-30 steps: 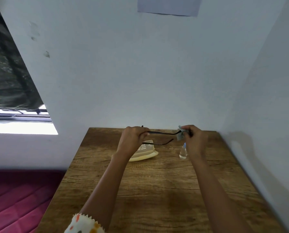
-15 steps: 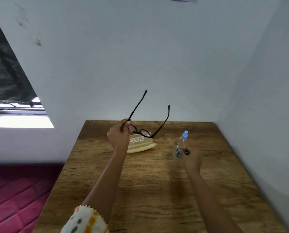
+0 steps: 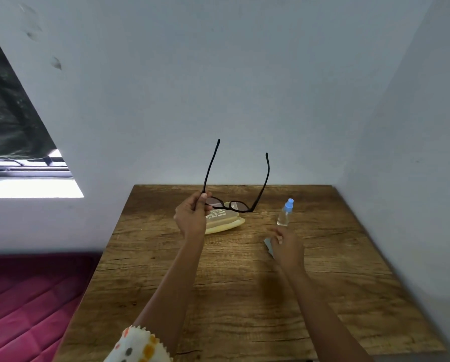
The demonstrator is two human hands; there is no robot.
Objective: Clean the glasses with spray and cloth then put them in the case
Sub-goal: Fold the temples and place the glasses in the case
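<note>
Left hand (image 3: 192, 218) pinches black thin-framed glasses (image 3: 234, 205) at one hinge, temples up, above the pale yellow plastic case (image 3: 225, 226) on the wooden table's (image 3: 244, 296) far side; right hand (image 3: 286, 244) meets a grey cloth (image 3: 268, 247) near the clear blue-capped spray bottle (image 3: 285, 214), grip unclear; spraying likely wants lenses held steady.

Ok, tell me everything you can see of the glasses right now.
The glasses have a thin black frame, plastic by the look of it, with two clear lenses. Both temples are unfolded and point up and away, toward the wall. The pair is in the air above the table, lenses lowest, in front of the pale yellow case as the camera sees it. The left hand pinches the frame at one outer corner, by the hinge. The right hand does not touch them.
</note>
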